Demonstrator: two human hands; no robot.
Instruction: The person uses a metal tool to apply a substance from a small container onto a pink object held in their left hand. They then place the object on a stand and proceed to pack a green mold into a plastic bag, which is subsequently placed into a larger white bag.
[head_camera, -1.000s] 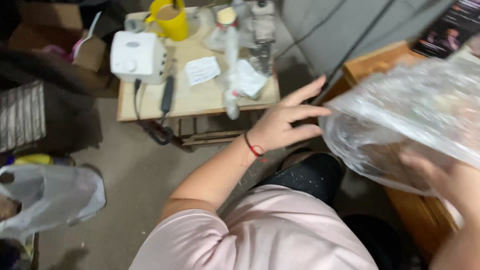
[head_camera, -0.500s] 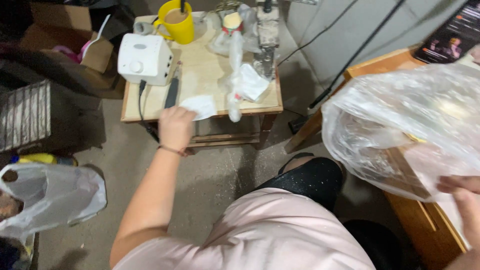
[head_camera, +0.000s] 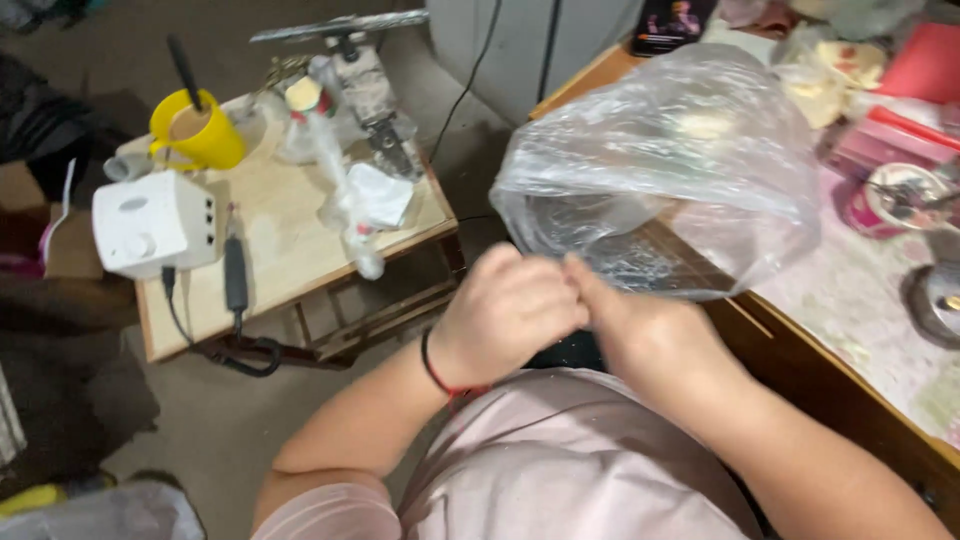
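Meeting in front of the person's chest, the left hand (head_camera: 510, 312) and the right hand (head_camera: 640, 325) press knuckle to knuckle near the middle of the view. Both are curled into loose fists at the lower edge of a clear plastic bag (head_camera: 665, 170), and the fingers appear to pinch the film there, though the exact grip is hidden behind the knuckles. A thin dark band with a red bit circles the left wrist.

The bag balloons up from the hands toward one o'clock, puffed with air, its far side hanging over the edge of a wooden table (head_camera: 850, 400) that runs along the three o'clock side. On that table, at two o'clock, lie pink boxes (head_camera: 900, 130) and a round tin (head_camera: 890, 205).

Out at ten o'clock from the hands stands a small wooden side table (head_camera: 290, 260). It bears a white boxy device (head_camera: 150, 222) with a cord, a yellow mug (head_camera: 200, 130) with a dark handle sticking out of it, a black pen-shaped tool (head_camera: 236, 275), and crumpled white paper (head_camera: 380, 195) beside some thin plastic wrap.
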